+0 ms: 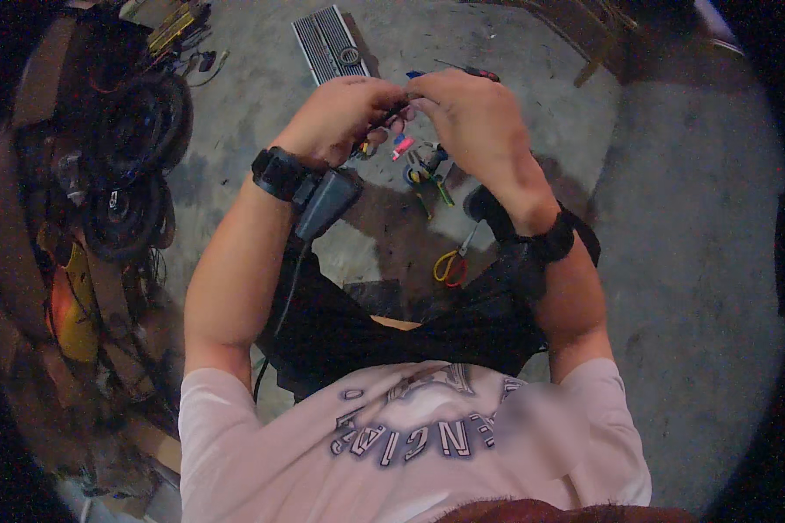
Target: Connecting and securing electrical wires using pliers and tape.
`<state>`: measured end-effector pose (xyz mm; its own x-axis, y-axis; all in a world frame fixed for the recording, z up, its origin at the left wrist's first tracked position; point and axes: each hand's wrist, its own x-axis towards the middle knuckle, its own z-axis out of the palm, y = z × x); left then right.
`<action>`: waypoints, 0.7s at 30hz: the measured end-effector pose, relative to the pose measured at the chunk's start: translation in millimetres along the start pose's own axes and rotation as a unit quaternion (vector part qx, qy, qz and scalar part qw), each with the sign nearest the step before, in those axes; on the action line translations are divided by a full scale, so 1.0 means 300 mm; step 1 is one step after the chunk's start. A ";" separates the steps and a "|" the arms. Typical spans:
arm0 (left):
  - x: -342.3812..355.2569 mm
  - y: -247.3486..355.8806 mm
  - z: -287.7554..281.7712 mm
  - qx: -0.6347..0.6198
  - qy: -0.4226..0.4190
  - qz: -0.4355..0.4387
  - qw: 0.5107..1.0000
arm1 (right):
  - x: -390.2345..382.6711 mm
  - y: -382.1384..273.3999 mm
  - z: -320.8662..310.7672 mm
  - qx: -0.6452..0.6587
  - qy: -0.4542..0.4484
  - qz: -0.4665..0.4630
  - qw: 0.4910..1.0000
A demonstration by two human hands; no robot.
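Note:
My left hand (344,113) and my right hand (475,118) meet in front of me above the floor, fingers closed and pinching together. Between the fingertips runs a thin dark strand that looks like a wire (396,112); its ends are hidden by my hands. Just beneath the fingers shows a small bright pink piece (401,148), with bits of blue and yellow near it. Whether these hang from the wire or lie on the floor I cannot tell. Hand tools with green and yellow handles (443,190) lie below my right hand.
Scissors (450,267) with yellow and red handles lie near my knees. Beyond my hands is a ribbed silver metal box (327,44), and a thin tool with a dark and red handle (482,73). Tyre-like black rings (139,126), cables and cardboard are piled at left.

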<state>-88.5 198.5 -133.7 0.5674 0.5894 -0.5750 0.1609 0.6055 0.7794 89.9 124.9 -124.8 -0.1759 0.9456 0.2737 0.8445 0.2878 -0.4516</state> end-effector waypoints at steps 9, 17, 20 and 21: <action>0.055 -0.010 0.005 -0.129 -0.167 -0.047 0.976 | 0.006 0.020 -0.004 -0.012 -0.040 0.028 0.999; 0.113 -0.054 -0.001 -0.190 -0.251 -0.047 0.948 | -0.010 0.011 -0.004 0.013 0.007 0.047 0.999; 0.097 -0.050 0.016 -0.210 -0.215 -0.053 0.952 | -0.014 0.013 -0.002 0.025 0.033 0.022 0.999; 0.088 -0.050 0.022 -0.232 -0.206 -0.061 0.949 | -0.016 0.015 0.002 0.025 0.034 0.022 0.999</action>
<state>-70.6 201.6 -158.9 0.8506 0.2978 -0.4333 -0.0727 0.8829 0.4639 94.4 121.8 -128.5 -0.1030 0.9452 0.3097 0.8240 0.2555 -0.5057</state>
